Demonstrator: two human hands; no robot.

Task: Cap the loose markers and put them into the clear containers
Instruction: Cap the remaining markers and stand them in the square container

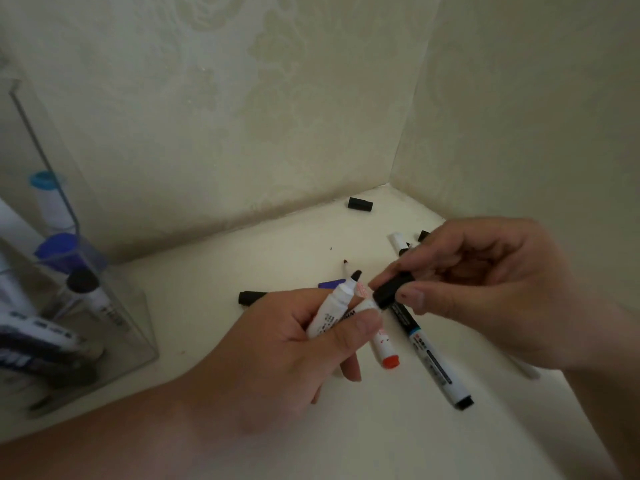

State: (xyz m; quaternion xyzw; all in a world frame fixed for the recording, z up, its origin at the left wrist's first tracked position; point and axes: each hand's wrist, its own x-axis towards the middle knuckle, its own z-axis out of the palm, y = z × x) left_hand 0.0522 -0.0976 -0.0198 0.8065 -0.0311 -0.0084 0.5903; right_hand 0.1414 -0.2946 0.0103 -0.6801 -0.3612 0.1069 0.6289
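Cream tabletop (pixel 270 244) in a wall corner: marker capping.
Gripping uncapped marker (pixel 337 303) mid-barrel with left hand (pixel 277 344), pinching black cap (pixel 393 289) with right hand (pixel 485 282); likely light, stiff, slick.

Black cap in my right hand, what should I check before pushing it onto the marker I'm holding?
1. Left hand grips the uncapped marker: ok.
2. Right hand pinches the black cap: ok.
3. Cap colour matches the marker's black tip: ok.
4. Cap's open end faces the tip: cannot tell.
5. Cap lined up on the tip: not ok, it sits off to one side.
6. Clear container stands nearby, markers in it: ok.
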